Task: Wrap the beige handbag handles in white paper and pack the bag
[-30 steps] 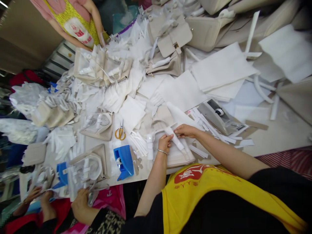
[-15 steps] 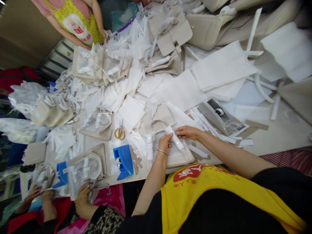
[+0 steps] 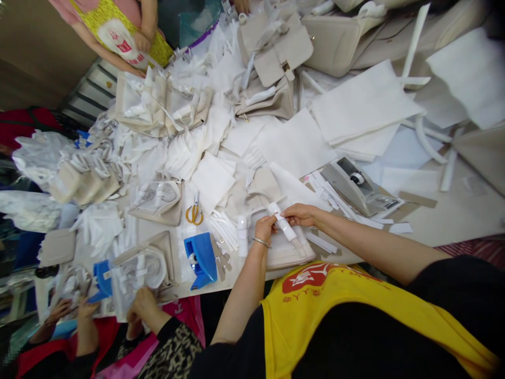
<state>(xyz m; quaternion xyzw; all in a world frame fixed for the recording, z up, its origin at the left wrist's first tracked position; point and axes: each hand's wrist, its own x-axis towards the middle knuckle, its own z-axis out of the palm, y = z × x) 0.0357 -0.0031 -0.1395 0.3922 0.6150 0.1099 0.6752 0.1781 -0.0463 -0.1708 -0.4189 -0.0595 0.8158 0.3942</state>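
Observation:
A beige handbag [image 3: 290, 256] lies on the table against my apron. Its strap is wrapped in white padding [image 3: 287, 230] and lies across the bag. My left hand [image 3: 265, 227] is closed on this wrapped strap, its thumb on top; a bracelet circles the wrist. From the other side my right hand [image 3: 300, 215] pinches at the wrapping with thumb and fingertips. A small white piece shows between the two hands, too small to name. Another white-wrapped strap section [image 3: 242, 235] stands left of my left hand.
To the left are a blue tape dispenser [image 3: 201, 260] and scissors with yellow handles [image 3: 194, 209]. A grey tape dispenser [image 3: 357, 184] stands at the right among white strips. White sheets [image 3: 365, 102] and beige bags [image 3: 276, 47] cover the back. Co-workers' hands [image 3: 144, 305] are at the lower left.
My right hand has shifted slightly left, closer to my left hand on the wrapped strap. A co-worker at the back has raised a hand to the apron; one at lower left has moved a hand.

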